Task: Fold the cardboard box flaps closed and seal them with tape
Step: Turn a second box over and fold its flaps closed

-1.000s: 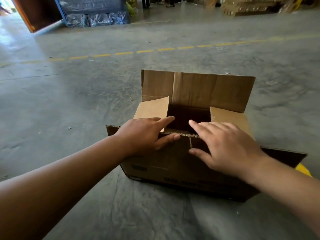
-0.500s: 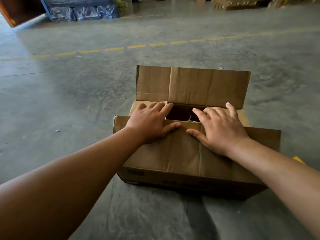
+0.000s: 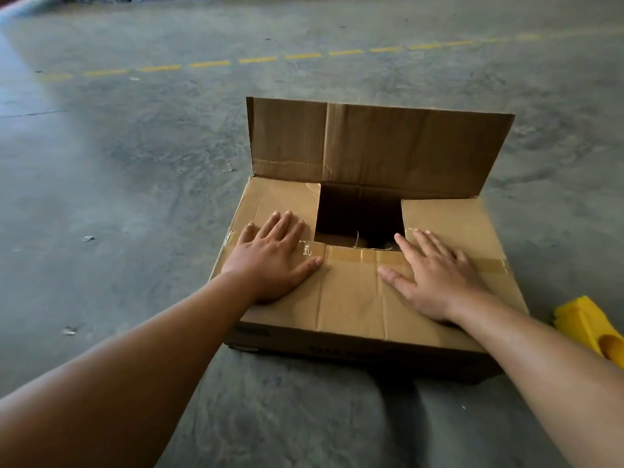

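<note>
- One broad concrete floor [image 3: 135, 163], grey and mottled, stretches out beyond my hands, with a dashed yellow line [image 3: 209, 64] painted far ahead of them.
- Under my palms sits the cardboard box [image 3: 354, 342], brown and creased, on that floor.
- Beyond my fingertips the far flap [image 3: 388, 146] stands upright; the near flap [image 3: 351, 298] lies flat beneath both hands, edged with old glossy tape [image 3: 358, 256].
- Between my hands and the far flap, a dark square gap [image 3: 358, 214] shows between two side flaps.
- My left hand [image 3: 270, 261] lies flat, fingers spread, pressing the near flap and left side flap.
- My right hand [image 3: 435, 275] presses likewise, fingers splayed.
- Right of my right forearm lies a yellow object [image 3: 587, 322], smooth and blocky.
</note>
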Demonstrator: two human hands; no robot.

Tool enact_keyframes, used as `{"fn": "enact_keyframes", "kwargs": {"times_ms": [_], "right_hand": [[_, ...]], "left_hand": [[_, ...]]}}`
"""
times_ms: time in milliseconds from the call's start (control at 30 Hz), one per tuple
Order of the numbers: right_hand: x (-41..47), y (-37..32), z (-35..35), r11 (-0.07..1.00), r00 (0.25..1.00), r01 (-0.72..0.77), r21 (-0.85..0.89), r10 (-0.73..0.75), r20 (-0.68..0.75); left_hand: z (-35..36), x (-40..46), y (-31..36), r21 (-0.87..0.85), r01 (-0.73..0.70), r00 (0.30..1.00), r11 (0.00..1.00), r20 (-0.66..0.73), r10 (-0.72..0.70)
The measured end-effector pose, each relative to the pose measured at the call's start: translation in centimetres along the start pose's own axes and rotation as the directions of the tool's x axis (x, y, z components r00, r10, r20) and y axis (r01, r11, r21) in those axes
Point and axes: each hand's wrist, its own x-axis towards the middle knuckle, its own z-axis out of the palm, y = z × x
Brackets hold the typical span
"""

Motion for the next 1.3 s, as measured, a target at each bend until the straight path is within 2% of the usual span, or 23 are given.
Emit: {"fn": "enact_keyframes", "kwargs": {"times_ms": [200,333,400,500,567,633,700,767,800,933,1000,1167,1300], "right_hand": [[-0.2,-0.2,-0.3,1.000,1.000,0.004,0.010,-0.004,0.008],[0.5,0.0,-2.5,0.996,0.998,0.057,-0.070,-0.057,-0.002],[2.3,0.0,-4.8,0.992,0.985,0.061,-0.108,-0.078,-0.157],[6.0,0.1,-9.6,0.991,0.898,0.048,-0.125,-0.097,-0.430],[8.4,0.7,-12.8,0.995,0.844,0.025,-0.101,-0.076,-0.531],[10.4,1.9,-15.2,0.997,0.866,-0.028,-0.070,-0.011,-0.500],[11.3,3.0,-15.8,0.992,0.942,-0.051,-0.115,0.010,-0.336],[11.0,3.5,-14.7,0.982,0.975,-0.023,-0.186,-0.019,-0.221],[10.6,3.5,-14.0,0.980,0.972,-0.009,-0.201,-0.039,-0.234],[8.1,2.6,-12.8,0.981,0.892,0.005,-0.192,-0.091,-0.443],[6.7,2.3,-12.4,0.977,0.870,0.004,-0.215,-0.109,-0.481],[2.7,1.9,-9.3,0.974,0.899,0.035,-0.225,-0.129,-0.418],[-0.3,1.6,-5.4,0.976,0.955,0.079,-0.205,-0.133,-0.266]], "left_hand": [[0.3,-1.2,0.6,-0.008,0.042,0.999,0.999,0.001,-0.042],[0.0,-1.4,0.7,-0.013,0.046,0.999,0.999,0.006,-0.046],[0.0,-1.1,0.7,-0.028,0.058,0.998,0.998,-0.004,-0.058],[0.2,-0.9,0.7,-0.088,0.086,0.993,0.992,-0.073,-0.092],[0.4,-0.9,0.8,-0.114,0.081,0.988,0.990,-0.124,-0.095],[0.4,-1.0,0.8,-0.122,0.075,0.981,0.990,-0.169,-0.095],[0.3,-1.1,0.9,-0.121,0.075,0.975,0.990,-0.199,-0.098],[0.1,-1.2,1.1,-0.123,0.077,0.970,0.989,-0.220,-0.103],[0.0,-1.3,1.2,-0.126,0.080,0.968,0.989,-0.228,-0.107],[-0.2,-1.6,1.3,-0.128,0.069,0.960,0.989,-0.263,-0.101],[-0.4,-1.9,1.4,-0.125,0.056,0.950,0.991,-0.297,-0.091],[-0.9,-2.6,1.9,-0.061,0.049,0.928,0.997,-0.367,-0.068],[-0.8,-2.9,2.1,0.001,-0.007,0.929,1.000,-0.370,0.007]]}}
